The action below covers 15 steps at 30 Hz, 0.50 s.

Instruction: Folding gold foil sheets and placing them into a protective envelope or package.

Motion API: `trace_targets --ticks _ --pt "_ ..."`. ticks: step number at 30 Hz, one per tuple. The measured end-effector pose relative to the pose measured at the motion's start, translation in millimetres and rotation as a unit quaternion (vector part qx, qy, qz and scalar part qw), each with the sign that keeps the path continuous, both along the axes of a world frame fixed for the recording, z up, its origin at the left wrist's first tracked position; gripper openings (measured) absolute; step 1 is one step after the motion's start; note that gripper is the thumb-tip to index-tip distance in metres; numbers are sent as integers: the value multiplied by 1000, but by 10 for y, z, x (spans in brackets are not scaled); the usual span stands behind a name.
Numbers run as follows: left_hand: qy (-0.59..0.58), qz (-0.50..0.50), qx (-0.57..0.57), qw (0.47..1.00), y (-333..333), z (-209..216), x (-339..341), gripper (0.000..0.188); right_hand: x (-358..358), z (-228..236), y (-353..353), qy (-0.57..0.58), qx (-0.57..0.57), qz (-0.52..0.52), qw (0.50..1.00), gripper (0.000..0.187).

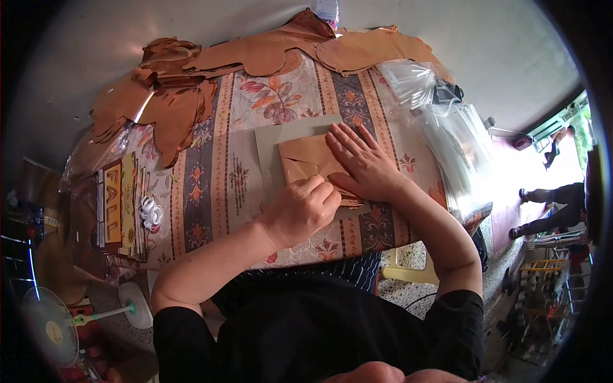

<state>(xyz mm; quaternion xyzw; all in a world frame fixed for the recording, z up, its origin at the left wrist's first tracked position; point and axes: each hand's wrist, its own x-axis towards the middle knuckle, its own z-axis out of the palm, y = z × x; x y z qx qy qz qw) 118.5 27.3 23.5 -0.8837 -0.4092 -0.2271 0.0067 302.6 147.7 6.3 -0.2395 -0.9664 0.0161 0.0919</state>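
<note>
A folded tan-brown sheet (297,152), shaped like an envelope with overlapping flaps, lies on a grey board (268,142) in the middle of the table. My right hand (365,165) is spread flat over the sheet's right side, fingers pointing away from me. Closed into a fist, my left hand (304,209) rests at the near left part of the sheet. Whatever its fingers may hold is hidden. Several layered brown edges (350,200) stick out below my right palm.
Stacks of brown cut-out shapes (249,54) line the table's far side and far left. Clear plastic bags (450,143) lie at the right. Printed cards (121,207) and a coil of white cord (151,212) sit at the left. A fan (54,329) stands below left.
</note>
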Motion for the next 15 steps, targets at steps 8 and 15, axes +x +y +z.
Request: trace_targets --ticks 8,15 --pt "5 4 -7 1000 10 20 11 22 -1 -27 12 7 8 1 1000 75" --pt "3 0 -10 1000 -16 25 -39 23 1 -14 11 9 9 6 1000 74"
